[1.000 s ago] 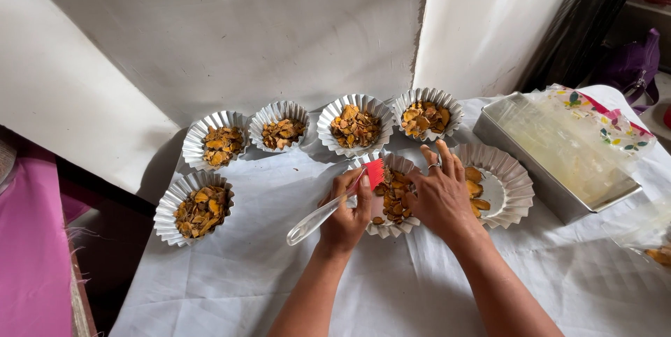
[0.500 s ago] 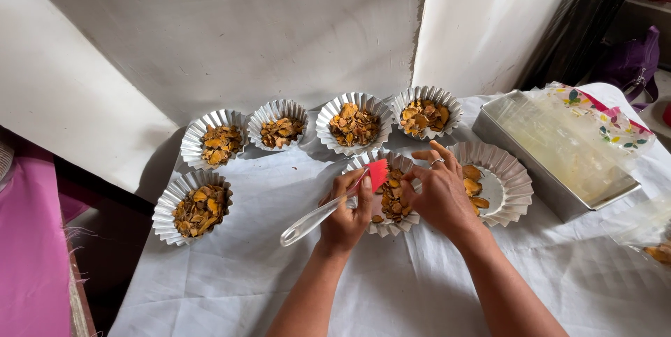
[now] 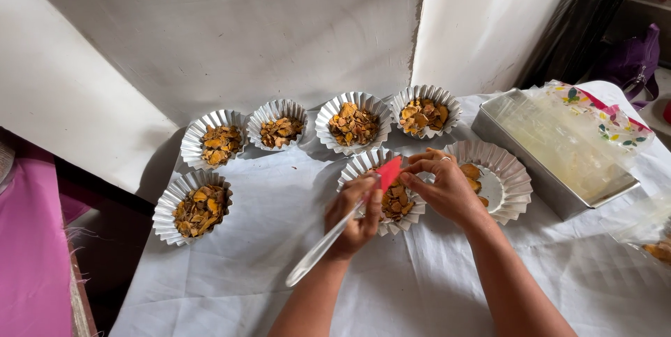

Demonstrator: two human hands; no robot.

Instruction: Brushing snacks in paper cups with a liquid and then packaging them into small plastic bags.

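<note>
My left hand point(image 3: 356, 215) grips a spatula point(image 3: 328, 243) with a clear handle and a small red blade, the blade raised over a fluted silver foil cup point(image 3: 381, 194) filled with orange-brown chips. My right hand point(image 3: 444, 187) hovers at the same cup's right rim, fingertips pinched close to the red blade; a ring shows on one finger. Behind my right hand lies a larger fluted foil cup point(image 3: 507, 176) holding only a few chips.
Several more filled foil cups stand on the white cloth point(image 3: 244, 260): one at the left point(image 3: 193, 208) and a row at the back point(image 3: 279, 124). A metal tray point(image 3: 542, 176) lined with clear plastic sits at right. White wall behind, pink fabric point(image 3: 28, 253) at left.
Both hands have stayed over the middle cup. The spatula handle has tilted slightly lower and my right fingers have closed in nearer the red blade.
</note>
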